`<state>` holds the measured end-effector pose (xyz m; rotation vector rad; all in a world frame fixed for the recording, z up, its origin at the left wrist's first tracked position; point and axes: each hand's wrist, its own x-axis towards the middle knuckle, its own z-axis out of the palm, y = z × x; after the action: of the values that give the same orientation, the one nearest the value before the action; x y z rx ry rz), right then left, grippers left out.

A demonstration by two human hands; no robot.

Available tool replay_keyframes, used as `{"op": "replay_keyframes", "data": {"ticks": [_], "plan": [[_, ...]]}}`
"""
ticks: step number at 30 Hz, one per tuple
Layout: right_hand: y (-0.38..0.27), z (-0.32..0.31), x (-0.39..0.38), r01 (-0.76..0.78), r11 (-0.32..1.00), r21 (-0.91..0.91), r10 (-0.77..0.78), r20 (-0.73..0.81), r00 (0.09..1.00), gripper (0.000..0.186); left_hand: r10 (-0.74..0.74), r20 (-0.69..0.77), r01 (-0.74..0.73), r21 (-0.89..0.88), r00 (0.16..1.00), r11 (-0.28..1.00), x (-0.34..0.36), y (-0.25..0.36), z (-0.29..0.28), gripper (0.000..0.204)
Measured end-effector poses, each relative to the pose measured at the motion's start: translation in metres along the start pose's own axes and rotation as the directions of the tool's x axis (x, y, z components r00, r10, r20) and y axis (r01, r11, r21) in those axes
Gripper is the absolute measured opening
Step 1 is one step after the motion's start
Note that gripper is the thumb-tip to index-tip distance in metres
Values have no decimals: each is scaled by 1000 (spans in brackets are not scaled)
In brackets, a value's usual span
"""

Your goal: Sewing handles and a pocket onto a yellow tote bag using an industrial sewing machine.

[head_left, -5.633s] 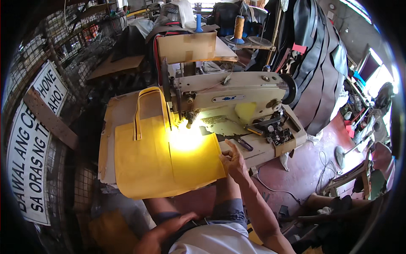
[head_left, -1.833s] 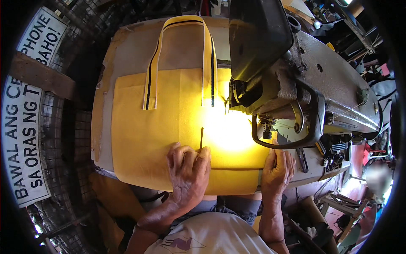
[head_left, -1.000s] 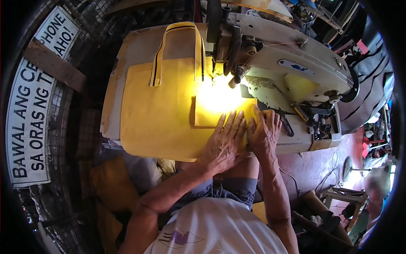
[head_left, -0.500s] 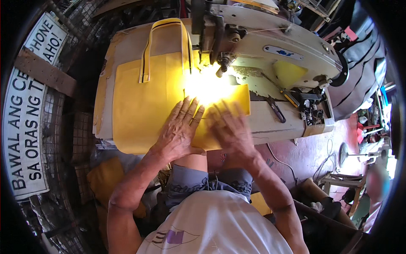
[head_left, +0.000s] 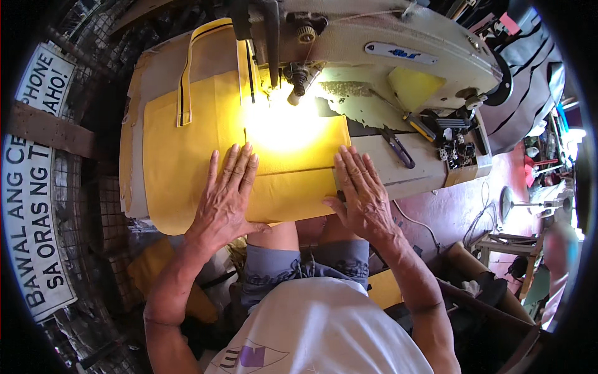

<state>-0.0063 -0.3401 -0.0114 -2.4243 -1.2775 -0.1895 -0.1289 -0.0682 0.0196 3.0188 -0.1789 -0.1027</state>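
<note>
A yellow bag panel (head_left: 180, 159) lies spread over the sewing table, with a strap handle (head_left: 185, 84) edged in a dark line looping from its far side. My left hand (head_left: 225, 199) rests flat on the panel's near part, fingers stretched out. At the panel's right edge, my right hand (head_left: 366, 196) lies open, fingertips by the corner and thumb apart. Between the two hands runs a straight crease or seam in the yellow material. The sewing machine (head_left: 349, 37) stands over the panel's far side; lamp glare hides the stitching spot.
Right of the panel lie snips (head_left: 398, 148), a yellow-handled tool (head_left: 421, 128) and a tray of small metal parts (head_left: 455, 151). A wire grille and a lettered sign (head_left: 47, 187) stand at left. Yellow pieces (head_left: 385, 290) lie below the table; a fan (head_left: 507, 202) stands far right.
My right hand, blurred over the panel before, now lies still farther right at its edge. My left hand has shifted left. The whole view has turned slightly.
</note>
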Motion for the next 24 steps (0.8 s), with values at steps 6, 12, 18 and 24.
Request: {"op": "replay_keyframes", "data": {"ticks": [6,12,18,24], "plan": [[-3,-6,3,-19,1000,-17,19,-3,1000,76,-4,-15,4,15,1000,1000,3,4,-3,133],[-10,-9,1,-46,998,-40,46,7,999,72,111,-170,-116,-23,979,993,46,78,20,120],[-4,-5,-5,-67,996,-53,68,10,998,60,66,-131,-78,-90,989,993,16,42,19,113],[-8,10,-6,-125,989,-78,114,-127,985,60,5,-165,-11,-33,986,999,-19,7,10,116]]}}
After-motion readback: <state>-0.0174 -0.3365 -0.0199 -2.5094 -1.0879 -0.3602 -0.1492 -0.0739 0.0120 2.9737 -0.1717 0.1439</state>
